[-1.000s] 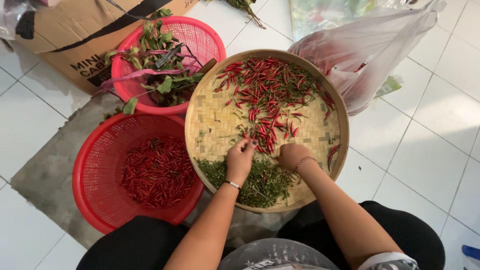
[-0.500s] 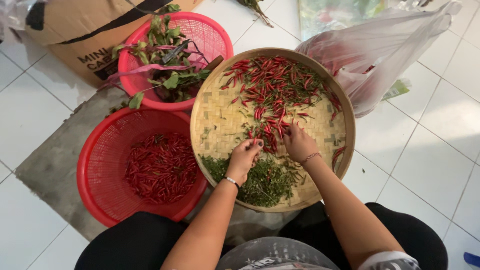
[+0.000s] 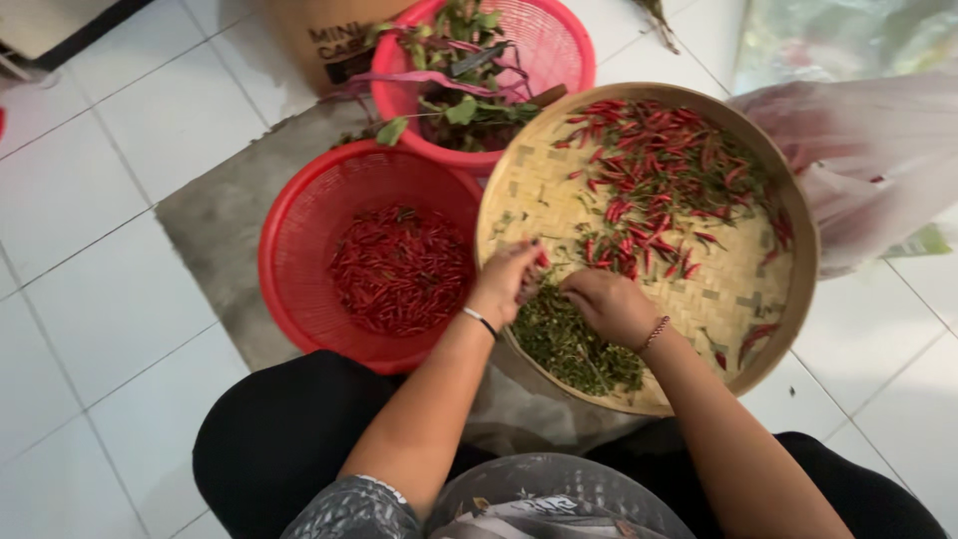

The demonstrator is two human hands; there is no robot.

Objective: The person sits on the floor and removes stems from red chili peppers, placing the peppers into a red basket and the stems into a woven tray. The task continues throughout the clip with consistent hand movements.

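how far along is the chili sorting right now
Done: the red basket holds a layer of chilies, and a pile of green stems sits on the woven tray. In hand: left hand and right hand work together. Left: many stemmed chilies.

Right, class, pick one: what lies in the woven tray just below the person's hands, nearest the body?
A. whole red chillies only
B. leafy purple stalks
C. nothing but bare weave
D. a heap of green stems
D: a heap of green stems sits at the near side of the tray, just under the left hand and right hand, while the chillies lie farther out.
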